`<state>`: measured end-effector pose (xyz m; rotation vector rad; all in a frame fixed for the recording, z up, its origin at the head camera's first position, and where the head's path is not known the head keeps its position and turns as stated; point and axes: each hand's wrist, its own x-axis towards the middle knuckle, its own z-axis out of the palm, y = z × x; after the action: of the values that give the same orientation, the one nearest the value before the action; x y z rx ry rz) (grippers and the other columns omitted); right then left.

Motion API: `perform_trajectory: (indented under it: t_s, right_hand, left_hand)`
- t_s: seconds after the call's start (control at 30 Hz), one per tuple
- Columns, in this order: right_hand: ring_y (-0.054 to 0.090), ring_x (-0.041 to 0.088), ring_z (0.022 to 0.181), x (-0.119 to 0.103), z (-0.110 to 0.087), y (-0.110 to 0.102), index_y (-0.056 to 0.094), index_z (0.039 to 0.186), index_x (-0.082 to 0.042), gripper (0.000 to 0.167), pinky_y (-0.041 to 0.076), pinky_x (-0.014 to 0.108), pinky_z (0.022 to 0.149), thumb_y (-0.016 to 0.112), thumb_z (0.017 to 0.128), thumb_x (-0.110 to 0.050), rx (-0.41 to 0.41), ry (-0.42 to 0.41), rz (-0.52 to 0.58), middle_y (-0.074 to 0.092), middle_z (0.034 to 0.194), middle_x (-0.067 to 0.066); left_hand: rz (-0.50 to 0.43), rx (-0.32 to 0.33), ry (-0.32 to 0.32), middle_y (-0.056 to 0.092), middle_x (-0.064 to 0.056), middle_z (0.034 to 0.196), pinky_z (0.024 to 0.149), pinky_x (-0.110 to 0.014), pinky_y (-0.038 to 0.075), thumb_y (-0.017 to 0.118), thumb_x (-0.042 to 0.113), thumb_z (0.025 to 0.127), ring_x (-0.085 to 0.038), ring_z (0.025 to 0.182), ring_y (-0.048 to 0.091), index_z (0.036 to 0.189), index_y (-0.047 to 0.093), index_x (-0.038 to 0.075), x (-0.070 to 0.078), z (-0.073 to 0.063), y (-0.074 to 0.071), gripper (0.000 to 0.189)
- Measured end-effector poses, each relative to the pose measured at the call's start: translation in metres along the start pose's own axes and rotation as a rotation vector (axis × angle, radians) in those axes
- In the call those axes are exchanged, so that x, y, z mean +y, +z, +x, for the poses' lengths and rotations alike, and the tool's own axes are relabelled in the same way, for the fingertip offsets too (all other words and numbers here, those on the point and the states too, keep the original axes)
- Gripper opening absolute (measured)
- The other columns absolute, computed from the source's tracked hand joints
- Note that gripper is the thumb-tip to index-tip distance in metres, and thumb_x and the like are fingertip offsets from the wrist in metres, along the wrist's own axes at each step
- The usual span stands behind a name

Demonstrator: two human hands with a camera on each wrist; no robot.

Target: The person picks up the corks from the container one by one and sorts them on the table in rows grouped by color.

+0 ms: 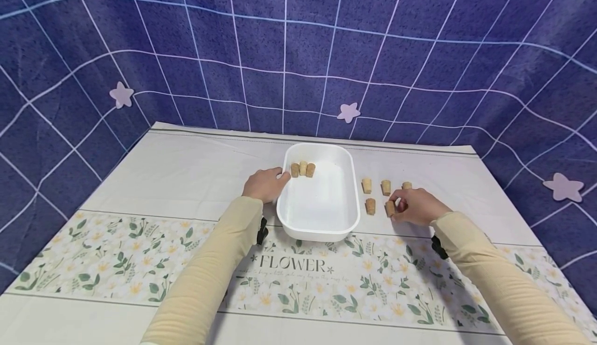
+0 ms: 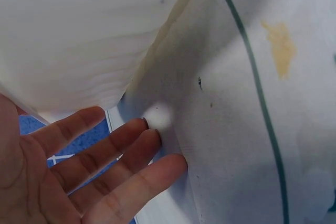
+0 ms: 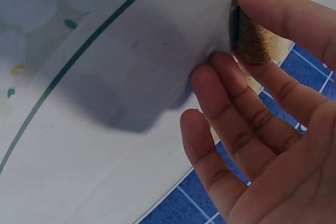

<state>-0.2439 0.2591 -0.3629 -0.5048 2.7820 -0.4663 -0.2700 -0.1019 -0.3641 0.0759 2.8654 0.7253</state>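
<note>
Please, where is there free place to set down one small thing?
Inside the tray, the near half is bare, in front of its three corks. The cloth left of the left hand is bare too. Right of the tray is crowded: five corks, one pinched by the right hand.

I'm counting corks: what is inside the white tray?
Three corks sit side by side near the far left corner of the white tray. The patch of tray floor beneath them is covered and cannot be seen.

Far-right cork (image 1: pixel 407 185) partly hidden
</note>
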Motion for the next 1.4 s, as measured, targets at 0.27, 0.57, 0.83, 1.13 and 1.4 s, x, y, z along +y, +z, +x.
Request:
perform_trajectory:
  t_s: [0.27, 0.57, 0.83, 1.13, 1.4]
  right_hand:
    - [0.052, 0.016, 0.071, -0.002, 0.0, 0.0, 0.064, 0.12, 0.005, 0.045, 0.045, 0.033, 0.067, 0.082, 0.083, -0.013, -0.001, 0.006, -0.011, 0.06, 0.081, 0.002]
    - [0.053, 0.015, 0.072, -0.002, -0.003, -0.002, 0.064, 0.122, 0.005, 0.047, 0.046, 0.033, 0.069, 0.082, 0.083, -0.014, -0.005, -0.008, -0.007, 0.061, 0.083, 0.001]
    - [0.061, 0.02, 0.082, -0.002, -0.003, -0.017, 0.061, 0.129, 0.004, 0.054, 0.051, 0.035, 0.07, 0.081, 0.084, -0.017, -0.038, -0.022, 0.04, 0.064, 0.093, 0.007]
    - [0.064, 0.025, 0.087, -0.009, 0.0, -0.035, 0.059, 0.132, 0.004, 0.048, 0.053, 0.044, 0.077, 0.073, 0.092, -0.02, 0.016, -0.028, 0.034, 0.066, 0.1, 0.013]
    - [0.065, 0.024, 0.089, -0.021, 0.006, -0.043, 0.06, 0.132, 0.003, 0.044, 0.052, 0.044, 0.077, 0.069, 0.096, -0.022, 0.074, -0.036, 0.035, 0.066, 0.097, 0.009]
  left_hand:
    - [-0.001, 0.003, 0.007, 0.052, -0.017, 0.149, 0.11, -0.052, 0.041, 0.03, 0.043, 0.105, -0.042, 0.133, 0.052, 0.155, 0.044, 0.01, 0.0, -0.001, -0.001, 0.061]
    - [-0.003, 0.005, 0.01, 0.052, -0.017, 0.149, 0.11, -0.052, 0.041, 0.03, 0.043, 0.105, -0.042, 0.132, 0.052, 0.154, 0.045, 0.01, 0.0, -0.001, -0.001, 0.061]
    - [0.003, -0.002, 0.01, 0.051, -0.017, 0.15, 0.111, -0.052, 0.04, 0.03, 0.043, 0.105, -0.042, 0.133, 0.052, 0.155, 0.044, 0.01, 0.0, 0.0, -0.001, 0.061]
    - [-0.008, -0.005, 0.005, 0.05, -0.017, 0.151, 0.112, -0.052, 0.039, 0.03, 0.043, 0.105, -0.043, 0.134, 0.05, 0.155, 0.043, 0.01, 0.0, -0.001, -0.001, 0.061]
    - [-0.012, -0.004, 0.007, 0.05, -0.017, 0.151, 0.111, -0.052, 0.04, 0.029, 0.044, 0.105, -0.043, 0.134, 0.05, 0.155, 0.044, 0.01, -0.001, 0.0, -0.001, 0.062]
